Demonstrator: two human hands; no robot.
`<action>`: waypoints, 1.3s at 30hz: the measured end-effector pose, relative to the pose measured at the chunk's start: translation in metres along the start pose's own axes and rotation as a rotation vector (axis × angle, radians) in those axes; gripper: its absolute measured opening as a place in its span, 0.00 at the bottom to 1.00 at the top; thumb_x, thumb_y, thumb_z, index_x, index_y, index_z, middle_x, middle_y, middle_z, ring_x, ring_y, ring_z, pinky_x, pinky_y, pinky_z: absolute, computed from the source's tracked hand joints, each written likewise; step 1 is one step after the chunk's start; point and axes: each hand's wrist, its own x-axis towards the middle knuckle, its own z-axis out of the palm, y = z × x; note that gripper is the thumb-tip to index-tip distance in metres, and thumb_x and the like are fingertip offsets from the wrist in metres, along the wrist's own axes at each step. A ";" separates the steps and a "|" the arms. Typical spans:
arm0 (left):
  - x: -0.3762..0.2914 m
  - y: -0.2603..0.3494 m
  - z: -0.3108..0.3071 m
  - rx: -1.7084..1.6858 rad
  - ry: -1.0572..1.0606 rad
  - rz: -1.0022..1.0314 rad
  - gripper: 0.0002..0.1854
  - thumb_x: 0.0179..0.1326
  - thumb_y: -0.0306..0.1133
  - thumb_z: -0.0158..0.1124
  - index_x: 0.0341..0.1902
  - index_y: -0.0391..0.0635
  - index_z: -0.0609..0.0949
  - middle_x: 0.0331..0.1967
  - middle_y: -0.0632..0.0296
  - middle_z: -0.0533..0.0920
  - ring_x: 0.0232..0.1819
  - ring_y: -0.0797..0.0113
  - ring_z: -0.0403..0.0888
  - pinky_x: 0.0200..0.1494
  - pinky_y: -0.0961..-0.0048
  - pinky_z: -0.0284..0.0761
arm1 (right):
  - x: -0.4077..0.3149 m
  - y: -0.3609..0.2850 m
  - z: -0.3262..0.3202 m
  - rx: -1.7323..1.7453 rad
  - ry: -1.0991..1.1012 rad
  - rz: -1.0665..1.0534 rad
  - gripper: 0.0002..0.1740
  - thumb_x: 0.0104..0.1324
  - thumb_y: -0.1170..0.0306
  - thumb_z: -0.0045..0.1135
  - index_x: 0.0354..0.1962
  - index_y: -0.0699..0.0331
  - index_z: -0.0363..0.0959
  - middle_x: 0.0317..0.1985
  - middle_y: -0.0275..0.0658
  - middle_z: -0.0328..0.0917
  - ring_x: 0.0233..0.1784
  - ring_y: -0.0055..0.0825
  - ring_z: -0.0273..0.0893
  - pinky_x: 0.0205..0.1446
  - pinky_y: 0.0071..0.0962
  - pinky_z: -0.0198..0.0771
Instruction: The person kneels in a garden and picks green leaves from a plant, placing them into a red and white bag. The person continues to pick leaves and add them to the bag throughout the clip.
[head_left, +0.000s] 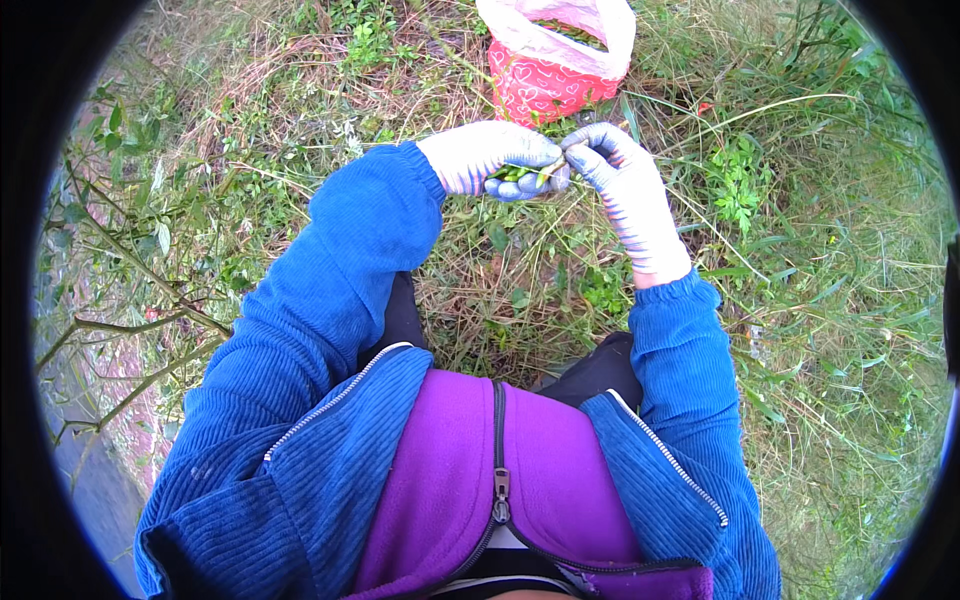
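Note:
My left hand (491, 159), in a white knit glove with grey-coated fingers, is curled around several small green pods or buds (514, 173). One thin piece with a pale stalk (553, 166) sticks out past its thumb. My right hand (619, 169), gloved the same way, meets it there, thumb and forefinger pinched at the stalk's end. Its fingers hide exactly what they pinch. Just beyond both hands stands a red plastic bag with white hearts (555, 86). The bag's pale top is folded open, and green pieces (574, 34) show inside.
Grass and weeds (510, 300) cover the ground between my knees and all around. Bare woody branches (150, 277) reach in from the left near my sleeve. A grey paved strip (97, 480) runs along the lower left. Long grass (840, 300) grows at the right.

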 end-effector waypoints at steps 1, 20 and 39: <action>0.001 0.000 0.000 0.009 -0.019 0.006 0.20 0.69 0.48 0.55 0.41 0.41 0.80 0.20 0.71 0.74 0.16 0.84 0.64 0.18 0.84 0.57 | 0.001 0.002 0.001 -0.003 0.019 0.002 0.11 0.66 0.66 0.59 0.39 0.66 0.75 0.35 0.29 0.77 0.38 0.14 0.71 0.45 0.20 0.66; 0.009 -0.001 0.015 0.622 0.087 0.292 0.13 0.65 0.44 0.60 0.41 0.47 0.82 0.29 0.70 0.79 0.31 0.81 0.73 0.34 0.81 0.69 | 0.012 0.069 -0.012 0.516 0.271 0.345 0.16 0.65 0.69 0.57 0.48 0.69 0.73 0.39 0.37 0.78 0.40 0.22 0.75 0.43 0.25 0.71; 0.097 0.139 -0.083 -3.623 -0.834 -0.177 0.21 0.66 0.53 0.54 0.45 0.48 0.82 0.37 0.60 0.83 0.59 0.55 0.73 0.66 0.50 0.63 | -0.015 0.070 -0.022 -0.647 -0.159 0.147 0.25 0.64 0.60 0.56 0.55 0.65 0.71 0.51 0.51 0.75 0.55 0.43 0.74 0.60 0.35 0.67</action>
